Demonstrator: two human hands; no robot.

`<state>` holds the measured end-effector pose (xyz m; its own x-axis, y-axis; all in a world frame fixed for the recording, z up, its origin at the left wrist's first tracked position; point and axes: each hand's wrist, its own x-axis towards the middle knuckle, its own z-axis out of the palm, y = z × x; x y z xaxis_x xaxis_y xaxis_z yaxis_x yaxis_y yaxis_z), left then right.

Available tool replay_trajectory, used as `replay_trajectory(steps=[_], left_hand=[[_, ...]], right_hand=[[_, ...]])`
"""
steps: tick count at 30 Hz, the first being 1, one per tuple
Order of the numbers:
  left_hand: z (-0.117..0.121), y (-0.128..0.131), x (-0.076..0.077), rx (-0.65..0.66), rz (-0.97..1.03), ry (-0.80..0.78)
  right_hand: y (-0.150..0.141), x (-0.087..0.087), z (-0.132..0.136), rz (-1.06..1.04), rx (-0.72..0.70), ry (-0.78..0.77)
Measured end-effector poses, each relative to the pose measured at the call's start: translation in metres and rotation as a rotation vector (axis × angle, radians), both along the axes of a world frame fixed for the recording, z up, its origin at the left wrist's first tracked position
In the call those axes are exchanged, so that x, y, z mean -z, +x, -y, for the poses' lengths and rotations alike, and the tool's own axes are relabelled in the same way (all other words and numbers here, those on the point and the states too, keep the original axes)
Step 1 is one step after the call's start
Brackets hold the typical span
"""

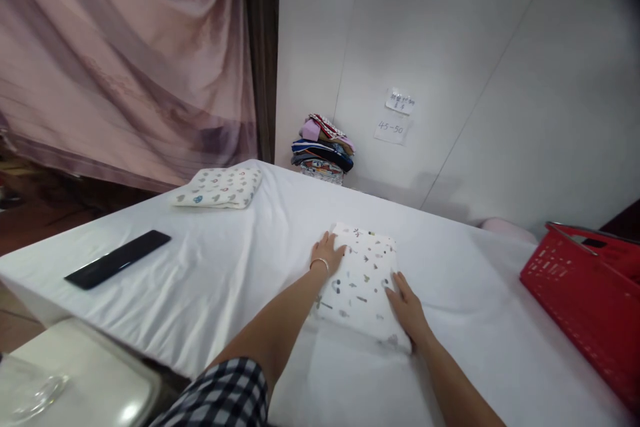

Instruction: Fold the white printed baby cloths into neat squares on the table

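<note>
A folded white cloth [367, 287] with small grey and coloured printed motifs lies on the white-covered table in front of me. At its far left edge rests my left hand [327, 253], fingers stretched out and thumb over the cloth; a bracelet circles the wrist. My right hand [409, 310] touches the right edge, its fingers extended along the side and the thumb on the top. Neither hand is closed round the fabric. Another folded white cloth [223, 188], printed in grey, red and blue, lies at the table's far left.
A flat black board-like object [119, 260] lies on the left of the table [210, 267]. On the right stands a red plastic basket [580, 300]. Folded clothes [324, 150] are stacked beyond the far edge, by a wall with paper notes [393, 127]. A pink curtain [150, 47] hangs left.
</note>
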<state>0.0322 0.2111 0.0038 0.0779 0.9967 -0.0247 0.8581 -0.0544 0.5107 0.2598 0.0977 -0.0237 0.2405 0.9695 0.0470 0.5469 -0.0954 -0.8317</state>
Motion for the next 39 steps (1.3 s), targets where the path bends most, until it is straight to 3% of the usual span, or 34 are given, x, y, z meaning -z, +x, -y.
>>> replay_trajectory(steps=[3,6,11,15,20,24,30,34,39], left_hand=[[0.004,-0.004,-0.006,-0.083,0.045,0.019],[0.010,-0.010,-0.010,-0.101,0.065,-0.026],[0.020,-0.020,-0.015,-0.122,0.100,-0.167],[0.026,-0.024,-0.019,-0.149,0.145,-0.264],[0.029,-0.027,-0.023,-0.175,0.184,-0.310],[0.038,-0.023,-0.025,-0.157,0.179,-0.309],[0.067,0.003,-0.023,-0.097,0.137,-0.223],[0.076,0.016,-0.022,-0.115,0.129,-0.180],[0.069,0.023,-0.023,-0.180,0.229,-0.250]], right_hand=[[0.001,-0.004,0.024,-0.200,0.081,-0.027],[0.001,-0.013,0.030,-0.357,0.123,-0.073],[0.004,-0.033,0.015,-0.468,0.171,-0.143],[-0.003,-0.044,-0.002,-0.524,0.118,-0.271],[-0.005,-0.043,-0.013,-0.620,0.052,-0.306],[0.020,-0.044,-0.011,-0.604,0.088,-0.235],[0.055,-0.041,0.004,-0.589,0.121,-0.381],[0.054,-0.034,0.011,-0.623,0.127,-0.341],[0.050,-0.031,0.014,-0.774,0.017,-0.349]])
